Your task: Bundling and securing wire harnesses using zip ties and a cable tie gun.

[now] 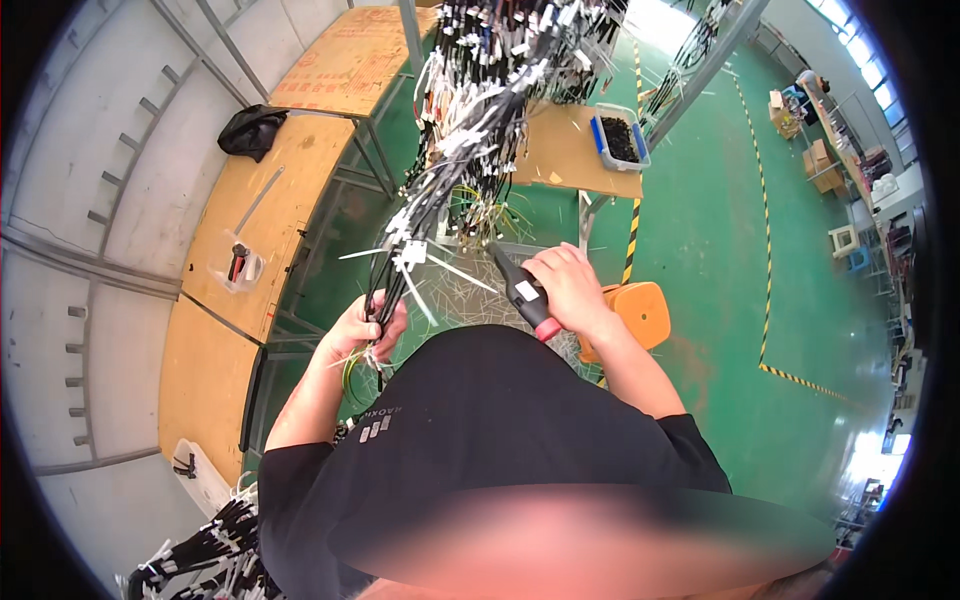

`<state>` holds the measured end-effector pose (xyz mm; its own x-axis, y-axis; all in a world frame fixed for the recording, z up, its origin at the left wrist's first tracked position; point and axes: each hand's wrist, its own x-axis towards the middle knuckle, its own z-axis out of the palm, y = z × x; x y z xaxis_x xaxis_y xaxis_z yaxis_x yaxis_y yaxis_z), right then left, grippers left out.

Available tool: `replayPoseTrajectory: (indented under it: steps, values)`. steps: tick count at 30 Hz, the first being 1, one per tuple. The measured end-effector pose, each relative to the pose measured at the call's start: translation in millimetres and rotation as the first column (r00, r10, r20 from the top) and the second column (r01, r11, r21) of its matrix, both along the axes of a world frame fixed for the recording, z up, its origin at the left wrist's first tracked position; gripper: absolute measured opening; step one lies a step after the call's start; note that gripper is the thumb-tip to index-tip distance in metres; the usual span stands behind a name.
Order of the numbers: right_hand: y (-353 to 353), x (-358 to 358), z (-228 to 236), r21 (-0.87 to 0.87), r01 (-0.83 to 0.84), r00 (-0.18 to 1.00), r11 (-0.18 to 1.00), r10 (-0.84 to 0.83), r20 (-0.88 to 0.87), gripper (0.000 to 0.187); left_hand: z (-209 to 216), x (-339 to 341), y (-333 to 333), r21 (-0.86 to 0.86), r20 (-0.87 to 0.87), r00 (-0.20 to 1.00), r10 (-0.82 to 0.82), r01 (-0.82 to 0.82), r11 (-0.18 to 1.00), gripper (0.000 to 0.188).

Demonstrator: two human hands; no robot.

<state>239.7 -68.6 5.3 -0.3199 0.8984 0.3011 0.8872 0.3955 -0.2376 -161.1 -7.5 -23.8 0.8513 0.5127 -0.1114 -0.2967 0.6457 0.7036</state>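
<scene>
A bundle of black cables (425,205) slants down toward me, with white ties and tags along it. My left hand (358,328) is closed round its lower end, and thin loose wires, one of them green-yellow, trail below that hand. Long white cable tie tails (420,295) stick out from the bundle just above it. To the right, my right hand (572,290) grips a black handheld tool (517,287) with a narrow nose, a white label and a red butt end. The tool's nose points up toward the hanging wires, apart from the bundle in my left hand.
A thick mass of tagged wires (500,60) hangs ahead. Behind it, a wooden table (555,140) bears a blue-rimmed tray (603,140) of small black parts. An orange stool (640,312) stands right, wooden benches (250,225) left. Cut tie scraps (450,290) litter the floor.
</scene>
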Motion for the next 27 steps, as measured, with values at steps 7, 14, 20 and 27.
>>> replayPoseTrajectory:
  steps: [7, 14, 20, 27]
  values:
    - [-0.7, 23.9, -57.9, -0.315, -0.175, 0.927, 0.933, 0.048, -0.371, 0.034, -4.6, 33.3, -30.7, 0.069, -0.24, 0.962, 0.128, -0.115, 0.991, 0.051]
    - [-38.3, 65.5, -108.5, -0.477, -0.384, 0.441, 0.791, -0.297, -0.847, 0.041, -26.0, 86.3, -71.1, -0.069, -0.271, 0.935, 0.23, -0.258, 0.964, 0.055]
    - [-49.4, 92.2, -101.0, -0.453, -0.545, 0.328, 0.706, -0.318, -0.89, 0.05, -7.0, 84.7, -83.7, -0.12, -0.023, 0.978, 0.209, -0.211, 0.97, 0.064]
    - [-31.5, 70.5, -64.5, -0.207, -0.619, 0.518, 0.758, 0.196, -0.832, 0.055, 13.6, 126.1, -98.0, -0.04, -0.112, 0.961, 0.254, -0.26, 0.965, 0.072]
